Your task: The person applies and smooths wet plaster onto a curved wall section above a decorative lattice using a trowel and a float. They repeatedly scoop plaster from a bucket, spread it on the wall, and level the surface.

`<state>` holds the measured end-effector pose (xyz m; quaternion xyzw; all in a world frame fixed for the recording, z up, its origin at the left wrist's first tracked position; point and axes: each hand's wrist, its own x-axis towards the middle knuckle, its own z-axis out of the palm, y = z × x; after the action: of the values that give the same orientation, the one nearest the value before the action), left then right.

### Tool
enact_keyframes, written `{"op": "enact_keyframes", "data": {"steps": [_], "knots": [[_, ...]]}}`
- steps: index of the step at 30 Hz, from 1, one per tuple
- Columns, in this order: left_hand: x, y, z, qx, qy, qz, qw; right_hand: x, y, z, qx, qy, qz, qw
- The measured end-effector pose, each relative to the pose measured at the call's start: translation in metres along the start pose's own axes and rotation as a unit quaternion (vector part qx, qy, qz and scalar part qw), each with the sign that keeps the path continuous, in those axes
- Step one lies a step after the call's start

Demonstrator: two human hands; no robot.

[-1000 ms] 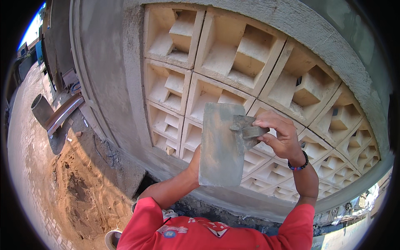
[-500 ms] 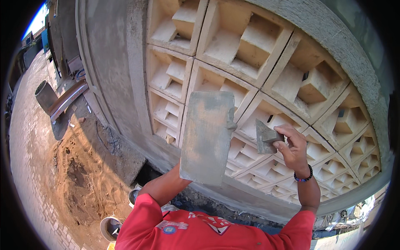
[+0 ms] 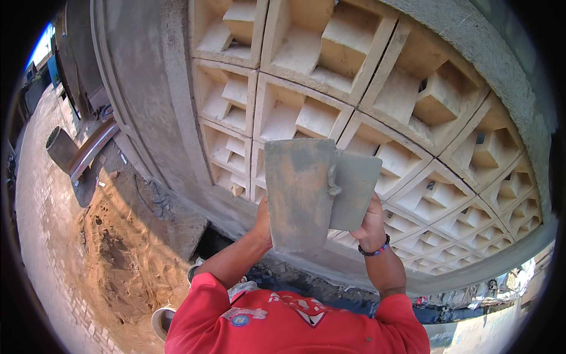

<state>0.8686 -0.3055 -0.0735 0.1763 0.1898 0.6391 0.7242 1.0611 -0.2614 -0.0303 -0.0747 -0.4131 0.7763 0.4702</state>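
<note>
A rectangular grey mortar board (image 3: 298, 194), smeared with brownish and grey mortar, is held up in front of my chest. My left hand (image 3: 263, 224) grips it from behind; its fingers are mostly hidden. A flat grey plastering trowel (image 3: 358, 189) is in my right hand (image 3: 372, 221), whose fingers are partly hidden behind the blade. The blade's left edge meets the board's right edge, where a small lump of mortar (image 3: 334, 184) clings. Beyond both tools stands a wall of cream breeze blocks (image 3: 306, 112) with deep square openings.
Grey plastered wall (image 3: 138, 76) borders the blocks on the left. A sand heap (image 3: 118, 253) lies on the ground at lower left, with a bucket (image 3: 162, 321) near it. Farther back are a grey cylinder (image 3: 61, 144) and a long board (image 3: 94, 150). A dark gap (image 3: 212, 245) runs along the wall's foot.
My right hand has moved left with the trowel, bringing its turned blade against the mortar board's right edge. The mortar board has tilted slightly. The view has shifted a little to the right.
</note>
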Motion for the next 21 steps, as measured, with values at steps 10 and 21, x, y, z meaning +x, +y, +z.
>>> {"op": "enact_keyframes", "data": {"steps": [10,21], "knots": [[0.000,0.007,0.007,0.093,0.023,0.044,0.994,-0.005,0.015,-0.003,-0.050,0.076,-0.027,0.995],[-0.004,0.009,0.037,0.170,-0.082,0.120,0.975,-0.007,0.006,-0.005,-0.256,0.064,-0.185,0.947]]}}
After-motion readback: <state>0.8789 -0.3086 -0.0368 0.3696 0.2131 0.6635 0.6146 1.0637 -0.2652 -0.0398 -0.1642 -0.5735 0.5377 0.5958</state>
